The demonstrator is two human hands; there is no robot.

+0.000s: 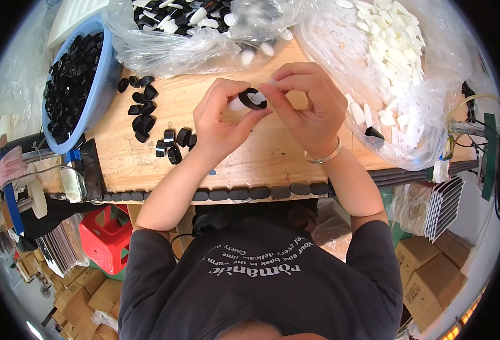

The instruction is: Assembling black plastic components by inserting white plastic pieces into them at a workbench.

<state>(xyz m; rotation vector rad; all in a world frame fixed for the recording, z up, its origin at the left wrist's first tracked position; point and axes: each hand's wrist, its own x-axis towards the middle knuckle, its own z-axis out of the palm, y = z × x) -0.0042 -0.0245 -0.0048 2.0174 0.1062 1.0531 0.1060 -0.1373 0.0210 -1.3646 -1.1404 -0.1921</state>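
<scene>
Over the middle of the wooden table, my left hand (221, 116) grips a short black oval ring (252, 99), its opening turned toward me. A white piece shows inside and behind the ring. My right hand (312, 102) meets it from the right, thumb touching the ring's edge, thumb and forefinger pinched on something small and whitish that I cannot make out. A metal bangle circles my right wrist. Left of my left hand stand several loose black rings (169, 136), with more black ones (143, 107) in a loose column farther left.
A blue basin (109, 68) full of black pieces stands at the left. Behind my hands lies a plastic bag (165, 54) of mixed black and white pieces. Another clear bag (431, 122) of white pieces spreads at the right. Dark oval pieces (238, 194) line the table's near edge.
</scene>
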